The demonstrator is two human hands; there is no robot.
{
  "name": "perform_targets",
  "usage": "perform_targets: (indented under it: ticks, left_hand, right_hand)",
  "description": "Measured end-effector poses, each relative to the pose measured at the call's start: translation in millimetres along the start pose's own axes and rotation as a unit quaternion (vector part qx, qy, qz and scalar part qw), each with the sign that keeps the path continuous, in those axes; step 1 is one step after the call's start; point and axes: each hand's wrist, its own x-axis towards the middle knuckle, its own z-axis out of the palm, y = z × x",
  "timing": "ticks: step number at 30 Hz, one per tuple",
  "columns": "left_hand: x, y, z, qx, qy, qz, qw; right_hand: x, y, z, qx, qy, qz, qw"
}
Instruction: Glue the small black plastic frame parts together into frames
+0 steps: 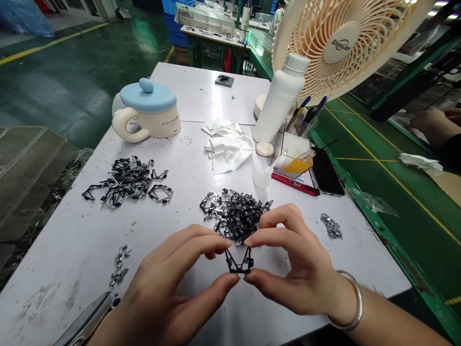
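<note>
Between both hands, just above the table, is a small black angular frame part (239,267). My left hand (180,274) pinches its left side with thumb and fingers. On the other side, the thumb and fingertips of my right hand (302,262) grip it too. Right behind the hands lies a pile of similar black parts (239,211), and a second pile (126,180) rests farther left. Small silver metal pieces (118,266) are scattered left of my left hand. Another little heap of silver pieces (331,226) sits to the right.
A mug with a blue lid (149,108) stands at the back left. White cloths (228,146) lie mid-table. At the right are a white bottle (283,98), a pen holder (293,154), a phone (327,173) and a large fan (345,48). Another person's hand (430,125) shows far right.
</note>
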Motion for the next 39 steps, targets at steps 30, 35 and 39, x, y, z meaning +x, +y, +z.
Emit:
perform_targets:
  ticks: [30, 35, 39]
  left_hand:
    - [8, 5, 8.7, -0.556, -0.127, -0.396, 0.719]
    - [8, 9, 8.8, -0.546, -0.135, -0.38, 0.735]
    - [9, 10, 10.0, -0.547, -0.141, -0.362, 0.741]
  right_hand:
    - [-2, -6, 7, -0.042, 0.006, -0.018, 0.999]
    - [-2, -6, 7, -0.044, -0.002, -0.011, 0.999]
    - [-3, -6, 8, -0.042, -0.003, -0.009, 0.999]
